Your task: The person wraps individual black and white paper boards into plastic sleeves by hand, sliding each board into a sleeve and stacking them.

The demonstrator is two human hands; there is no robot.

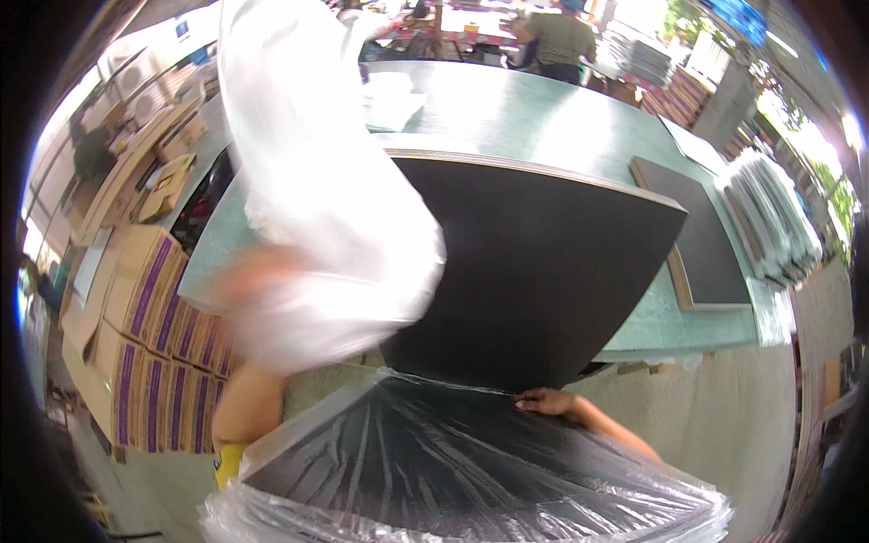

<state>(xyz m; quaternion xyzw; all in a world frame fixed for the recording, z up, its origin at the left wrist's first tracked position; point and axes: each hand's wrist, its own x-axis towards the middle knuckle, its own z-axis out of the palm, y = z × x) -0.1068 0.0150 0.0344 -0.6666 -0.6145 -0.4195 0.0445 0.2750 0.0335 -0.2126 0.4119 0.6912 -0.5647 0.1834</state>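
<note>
My left hand (267, 276), smeared by motion, is raised at the left with a billowing translucent plastic bag (335, 226). The bag rises past the picture's top edge, and its film partly veils the fingers, though it appears to hang from them. Below, my right hand (546, 402) has its fingers closed at the far edge of a black panel wrapped in clear plastic (471, 462), close in front of me. The wrap is creased and bunched along the near edge. Beyond it, a stack of bare black panels (543, 253) lies at the green table's near edge.
The green table (507, 104) carries another black panel (701, 235) and a pile of plastic-wrapped panels (769, 217) at the right. Cardboard boxes with purple stripes (149, 362) are stacked at the left. A person in an olive shirt (561, 41) stands at the far side.
</note>
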